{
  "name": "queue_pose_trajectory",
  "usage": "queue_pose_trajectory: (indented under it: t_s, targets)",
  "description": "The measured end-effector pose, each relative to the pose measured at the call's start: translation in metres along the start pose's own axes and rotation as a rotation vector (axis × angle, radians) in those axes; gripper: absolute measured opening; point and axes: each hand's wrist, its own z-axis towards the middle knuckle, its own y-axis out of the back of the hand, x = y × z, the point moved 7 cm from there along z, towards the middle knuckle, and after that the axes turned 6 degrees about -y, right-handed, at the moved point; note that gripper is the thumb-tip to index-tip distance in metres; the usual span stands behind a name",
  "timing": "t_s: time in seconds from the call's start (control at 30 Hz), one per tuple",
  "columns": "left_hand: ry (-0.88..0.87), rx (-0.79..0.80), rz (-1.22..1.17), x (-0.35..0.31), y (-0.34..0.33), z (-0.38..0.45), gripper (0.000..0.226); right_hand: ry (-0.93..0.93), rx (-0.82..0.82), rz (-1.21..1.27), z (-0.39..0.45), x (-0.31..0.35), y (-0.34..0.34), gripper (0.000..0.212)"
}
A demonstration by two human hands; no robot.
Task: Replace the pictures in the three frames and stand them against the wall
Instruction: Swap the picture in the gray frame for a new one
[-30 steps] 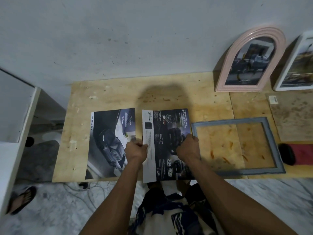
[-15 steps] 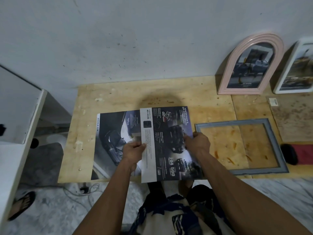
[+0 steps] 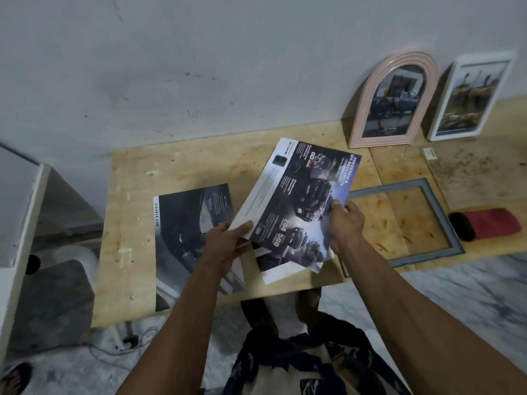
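A dark car brochure sheet (image 3: 302, 201) is lifted off the plywood table (image 3: 176, 169), tilted to the right. My left hand (image 3: 228, 242) pinches its left edge and my right hand (image 3: 346, 223) grips its right edge. A second car picture (image 3: 185, 229) lies flat on the table to the left, partly under my left hand. An empty grey frame (image 3: 440, 212) lies flat to the right. A pink arched frame (image 3: 395, 101) and a white frame (image 3: 470, 98), each with a picture in it, lean against the wall.
A red and black pouch (image 3: 484, 223) lies at the table's right edge. A small white tag (image 3: 430, 153) sits near the white frame. A white cabinet (image 3: 17, 212) stands at the left; cables and a sandal are on the marble floor.
Both hands have raised the brochure sheet off the table and turned it to the right, toward the grey frame. The other picture stayed flat on the table.
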Motion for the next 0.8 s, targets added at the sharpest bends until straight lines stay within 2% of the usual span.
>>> queue_pose_trajectory:
  t_s: [0.1,0.17,0.3,0.37,0.53,0.6,0.73,0.8]
  targets:
    - [-0.008,0.084,-0.104,-0.003,-0.030,-0.005,0.011,-0.057,0.034,0.211,-0.009,-0.006,0.007,0.010]
    - [-0.016,0.138,-0.131,-0.006,-0.055,-0.013,0.014,-0.094,0.078,0.282,-0.015,-0.009,0.009,0.007]
    - [-0.122,0.050,-0.109,-0.013,-0.079,-0.018,0.022,-0.150,0.206,0.342,-0.026,-0.011,0.009,0.009]
    - [-0.145,-0.009,-0.071,-0.017,-0.080,-0.020,0.023,-0.175,0.266,0.381,-0.028,-0.008,0.014,0.015]
    - [-0.180,0.043,0.024,-0.027,-0.085,-0.035,0.025,-0.173,0.222,0.473,0.000,0.013,0.070,0.035]
    - [-0.193,0.043,0.055,-0.024,-0.096,-0.042,0.025,-0.128,0.194,0.462,0.023,0.023,0.105,0.036]
    - [-0.219,0.016,0.121,-0.004,-0.149,-0.063,0.024,-0.084,0.214,0.302,0.069,0.032,0.172,0.016]
    - [-0.197,-0.015,0.160,0.016,-0.180,-0.075,0.024,-0.067,0.219,0.204,0.088,0.032,0.207,0.013]
